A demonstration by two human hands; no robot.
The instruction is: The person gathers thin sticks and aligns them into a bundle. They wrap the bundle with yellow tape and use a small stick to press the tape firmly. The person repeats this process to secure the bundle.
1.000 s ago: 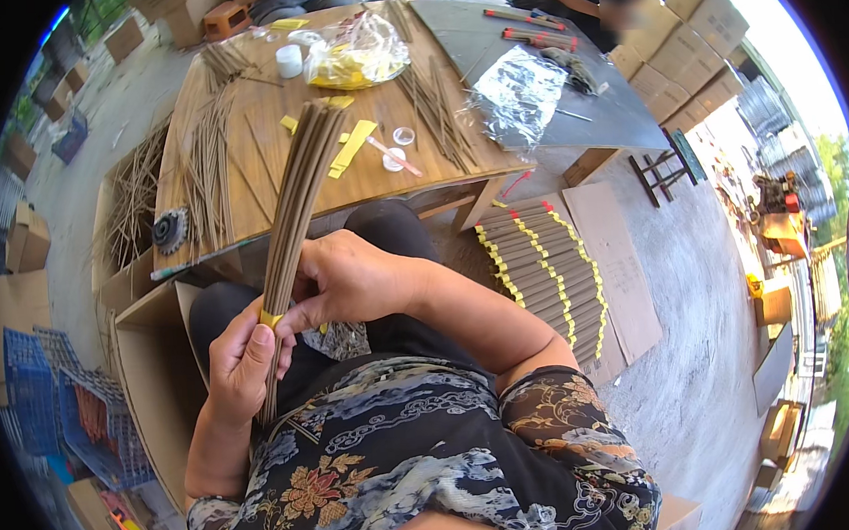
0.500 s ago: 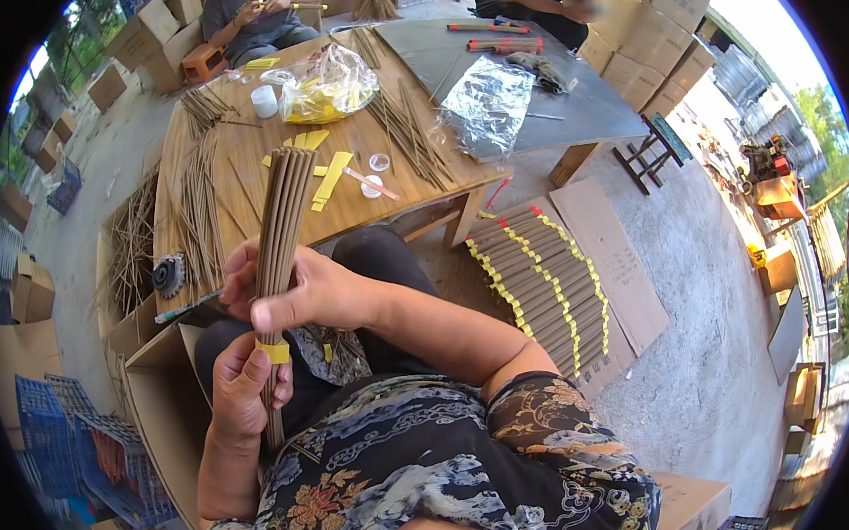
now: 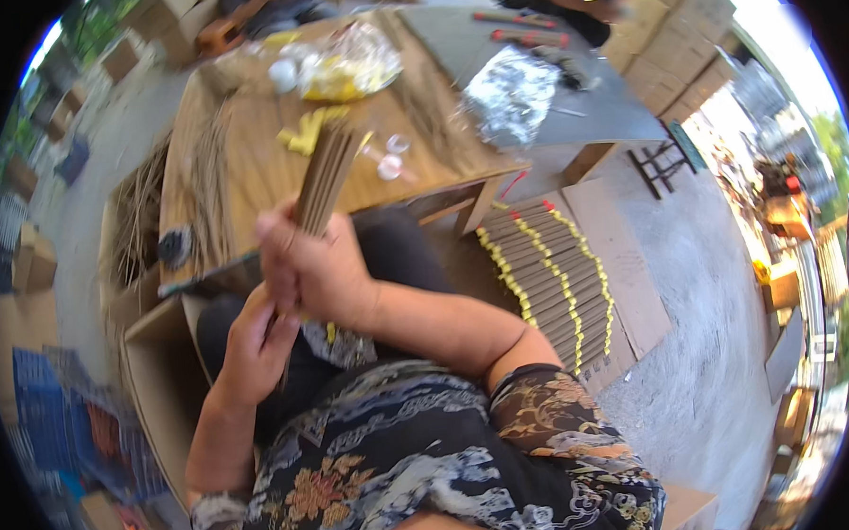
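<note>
A bundle of thin brown sticks [image 3: 329, 179] stands tilted in front of me, its top leaning to the right over the table's near edge. My right hand [image 3: 318, 265] is wrapped round the middle of the bundle. Just below it, my left hand [image 3: 256, 346] closes on the lower part, the two hands touching. The yellow band seen earlier round the sticks is hidden behind my fingers. Beyond the bundle, yellow paper strips [image 3: 307, 133] lie on the wooden table [image 3: 260, 177], beside a small round white tub [image 3: 389, 167] and its clear lid [image 3: 397, 144].
Loose sticks [image 3: 211, 194] cover the table's left side. A plastic bag [image 3: 354, 64] sits farther back. Finished-looking bundles with yellow bands [image 3: 553, 278] lie on cardboard [image 3: 624, 280] on the floor at right. An open carton [image 3: 163, 362] stands at my left. Two other people sit across the tables.
The bundle has shifted right and tilts more. My right hand has turned and now closes firmly round it, and my left hand has moved slightly upward. The view has shifted a little.
</note>
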